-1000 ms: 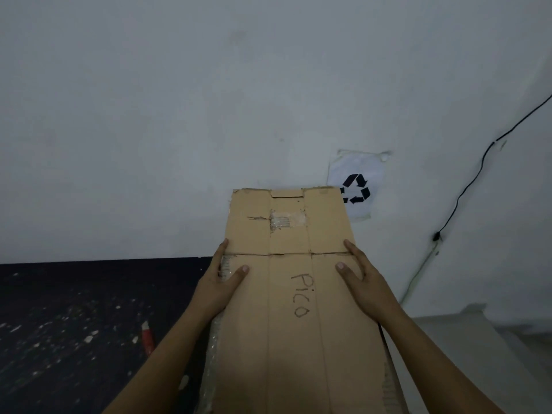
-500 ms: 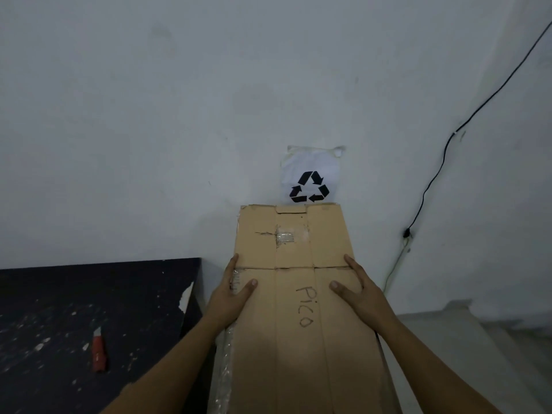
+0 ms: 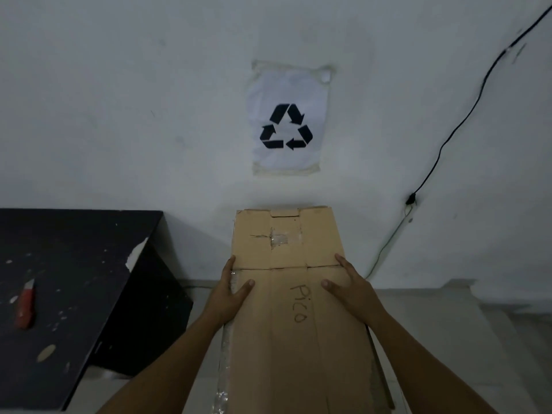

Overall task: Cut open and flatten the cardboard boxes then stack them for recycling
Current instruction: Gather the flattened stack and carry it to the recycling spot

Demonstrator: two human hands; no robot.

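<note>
- Both hands grip one flattened cardboard box (image 3: 295,294) by its long side edges. Left hand (image 3: 231,297) wraps the left edge, thumb laid across the top face and fingers curled out of sight over the side. Right hand (image 3: 351,289) mirrors it on the right edge, thumb on top and fingers running along the rim.
- Location: the box is carried flat in front of the person, with its far end pointing at the wall directly under a taped-up recycling sign (image 3: 288,121). Whether that far end touches the wall cannot be determined.
- Handling estimate: the panel appears light and moderately stiff along its length. It shows fold creases, one running across just beyond the hands, so the far flap section is likely to hinge or droop if unsupported.
- Surface: dry cardboard should offer good friction. Strips of clear tape along the left edge are probably slicker.
- Grip recommendation: hold both long edges near mid-length, as here, for balance. Avoid pinching only the far flaps, which look torn around a tape patch.
- Surroundings: a dark table (image 3: 74,294) stands to the left, carrying a red utility knife (image 3: 25,306). A black cable (image 3: 448,138) runs down the wall on the right.
</note>
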